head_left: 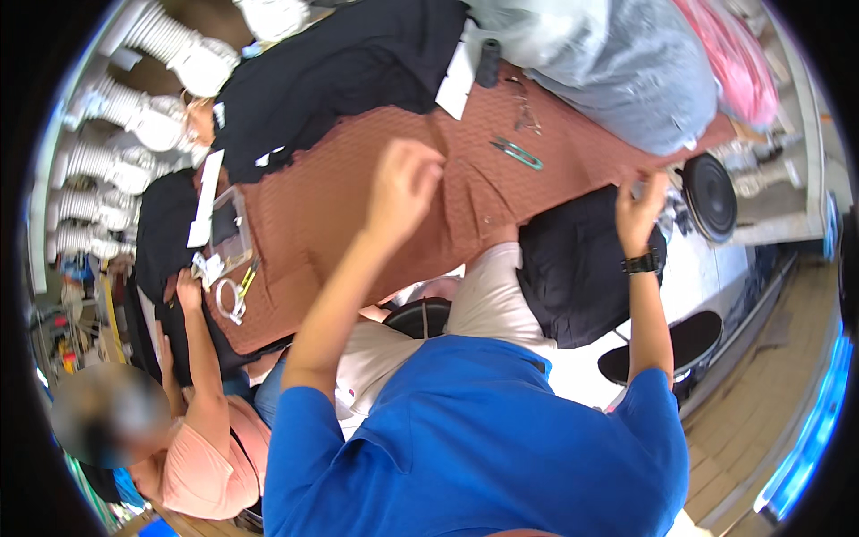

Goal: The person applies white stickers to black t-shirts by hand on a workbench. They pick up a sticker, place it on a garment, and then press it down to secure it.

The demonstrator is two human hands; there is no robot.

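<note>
My left hand (pixel 407 192) is raised over the brown quilted cloth (pixel 331 206) on the table. Its fingers are curled in and slightly blurred; whatever they may pinch is too small to make out. Beside the table's right end, my right hand (pixel 639 215), with a black watch on the wrist, has thumb and fingers apart. Just below it, a black garment (pixel 573 268) hangs down by my right leg. Green-handled thread snips (pixel 517 154) lie on the brown cloth between my hands, with a pair of glasses (pixel 524 107) beyond them.
Black fabric (pixel 331 80) covers the table's far left. Grey plastic bags (pixel 626 72) and a pink bundle (pixel 738 63) sit far right. A clear tray (pixel 231 231), yellow cutter (pixel 248 277) and tape roll (pixel 229 300) lie left. A co-worker (pixel 219 447) sits there; a stool (pixel 662 345) stands right.
</note>
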